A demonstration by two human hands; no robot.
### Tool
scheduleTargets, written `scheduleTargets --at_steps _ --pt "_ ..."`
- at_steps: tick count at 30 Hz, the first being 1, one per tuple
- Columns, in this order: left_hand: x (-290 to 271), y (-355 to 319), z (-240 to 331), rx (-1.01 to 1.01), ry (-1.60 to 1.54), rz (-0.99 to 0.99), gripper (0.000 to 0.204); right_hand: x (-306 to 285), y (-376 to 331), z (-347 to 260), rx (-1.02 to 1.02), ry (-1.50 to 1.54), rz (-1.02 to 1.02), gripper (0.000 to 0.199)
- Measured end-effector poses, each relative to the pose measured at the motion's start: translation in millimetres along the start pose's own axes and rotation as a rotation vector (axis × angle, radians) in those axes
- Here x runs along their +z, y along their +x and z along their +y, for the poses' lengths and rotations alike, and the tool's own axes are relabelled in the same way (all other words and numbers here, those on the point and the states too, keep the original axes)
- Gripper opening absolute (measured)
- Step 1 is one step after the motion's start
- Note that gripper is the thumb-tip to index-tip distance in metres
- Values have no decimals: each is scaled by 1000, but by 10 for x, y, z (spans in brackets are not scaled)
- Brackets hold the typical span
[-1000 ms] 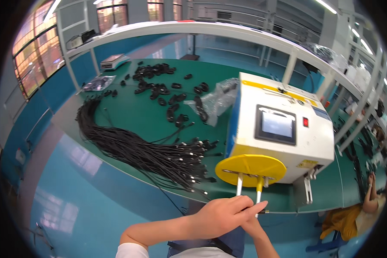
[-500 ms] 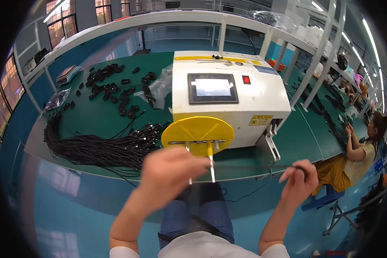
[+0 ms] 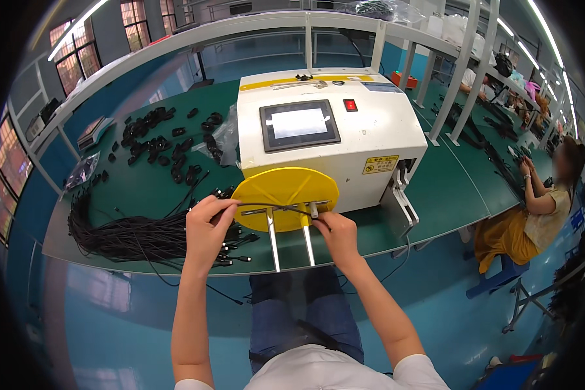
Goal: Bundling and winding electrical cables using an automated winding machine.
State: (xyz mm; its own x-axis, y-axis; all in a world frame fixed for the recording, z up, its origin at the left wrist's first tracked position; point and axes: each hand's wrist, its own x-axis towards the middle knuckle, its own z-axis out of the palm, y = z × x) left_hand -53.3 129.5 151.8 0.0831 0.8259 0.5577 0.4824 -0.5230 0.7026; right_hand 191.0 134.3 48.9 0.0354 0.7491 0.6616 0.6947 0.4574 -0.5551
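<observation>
A black cable [image 3: 273,205] stretches between my two hands across the front of a yellow disc [image 3: 286,182] on a white machine [image 3: 370,140]. My left hand [image 3: 208,224] pinches it at the disc's left edge. My right hand [image 3: 337,235] has closed fingers on the cable near a small grey block [image 3: 314,209], at the disc's right side. Two metal prongs [image 3: 272,242] stick out of the disc towards me, below the cable and between my hands. A loose length of cable hangs below my left hand past the table's front edge.
A large bundle of black cables [image 3: 130,227] lies on the green table to the left. Behind it are scattered small black parts [image 3: 153,123] and a clear plastic bag [image 3: 226,140]. A grey metal bracket [image 3: 402,207] juts from the machine's right. A seated person [image 3: 541,205] works farther right.
My left hand has moved left to the disc's left edge, and my right hand has come in from the right to the disc. The cable now lies across the disc front. The view has shifted slightly.
</observation>
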Motion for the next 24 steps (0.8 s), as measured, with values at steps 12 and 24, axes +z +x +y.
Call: scheduleTargets --at_steps 12,24 --pt "38 -177 -647 -180 -162 -123 8 -83 172 7 -58 -34 -105 10" --pt "60 -142 -544 -282 -115 -48 10 -178 334 26 -56 -101 -278 14"
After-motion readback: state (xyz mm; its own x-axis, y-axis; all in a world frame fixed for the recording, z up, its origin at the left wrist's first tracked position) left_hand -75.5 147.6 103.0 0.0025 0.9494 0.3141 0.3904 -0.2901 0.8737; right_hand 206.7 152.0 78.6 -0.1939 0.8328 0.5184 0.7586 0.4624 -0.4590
